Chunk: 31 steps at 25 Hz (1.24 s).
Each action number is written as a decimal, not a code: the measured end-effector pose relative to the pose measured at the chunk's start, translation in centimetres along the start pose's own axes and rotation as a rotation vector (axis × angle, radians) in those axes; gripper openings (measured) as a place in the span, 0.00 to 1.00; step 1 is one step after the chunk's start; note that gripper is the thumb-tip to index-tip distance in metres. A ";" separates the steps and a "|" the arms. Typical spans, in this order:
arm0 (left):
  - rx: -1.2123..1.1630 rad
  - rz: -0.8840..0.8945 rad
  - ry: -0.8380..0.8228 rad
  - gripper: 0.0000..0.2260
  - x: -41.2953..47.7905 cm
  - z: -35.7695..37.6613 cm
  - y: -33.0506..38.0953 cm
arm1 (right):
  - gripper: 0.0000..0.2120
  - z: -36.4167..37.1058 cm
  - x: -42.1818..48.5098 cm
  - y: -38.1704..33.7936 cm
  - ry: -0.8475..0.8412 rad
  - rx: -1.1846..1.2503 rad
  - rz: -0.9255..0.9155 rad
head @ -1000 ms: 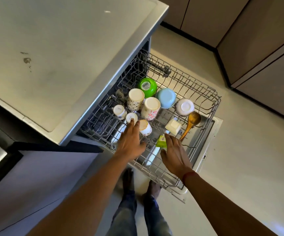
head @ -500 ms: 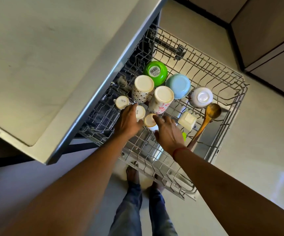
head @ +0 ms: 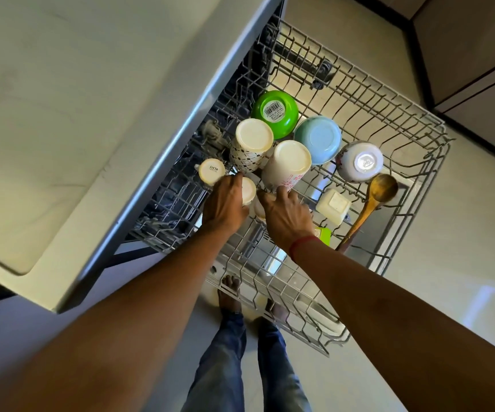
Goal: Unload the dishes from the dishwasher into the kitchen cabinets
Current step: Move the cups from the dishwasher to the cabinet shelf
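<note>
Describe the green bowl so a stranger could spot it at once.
Start at the wire dishwasher rack pulled out beneath the counter. Among the upturned dishes, the green bowl sits farthest away, behind the dotted cup and left of the pale blue bowl. It alone is green, with a barcode sticker on its base.

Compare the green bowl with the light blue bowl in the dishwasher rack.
The green bowl is bright green, the light blue bowl pale blue. The green bowl's base carries a barcode sticker; the light blue bowl's base is bare. Both sit upside down, side by side, in the wire rack.
</note>
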<state>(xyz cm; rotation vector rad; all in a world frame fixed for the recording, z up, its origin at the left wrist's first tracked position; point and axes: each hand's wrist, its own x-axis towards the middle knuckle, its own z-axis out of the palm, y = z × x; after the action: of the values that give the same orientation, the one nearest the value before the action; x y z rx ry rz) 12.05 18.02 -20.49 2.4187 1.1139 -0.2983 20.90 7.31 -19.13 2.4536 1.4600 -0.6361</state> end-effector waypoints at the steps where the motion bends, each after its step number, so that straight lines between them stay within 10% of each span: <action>1: 0.004 0.001 0.011 0.33 0.1 0.1 0.0 | 0.23 -0.1 0.1 0.0 -0.008 -0.023 -0.011; 31: -0.637 0.025 0.448 0.35 -17.8 -3.6 4.8 | 0.35 -0.6 -17.7 3.1 0.434 1.137 0.247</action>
<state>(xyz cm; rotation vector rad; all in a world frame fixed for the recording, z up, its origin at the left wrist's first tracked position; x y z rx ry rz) 4.16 5.30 -9.11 1.9508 1.1324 0.5576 16.43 -7.75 -10.44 3.7464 0.9578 -1.1552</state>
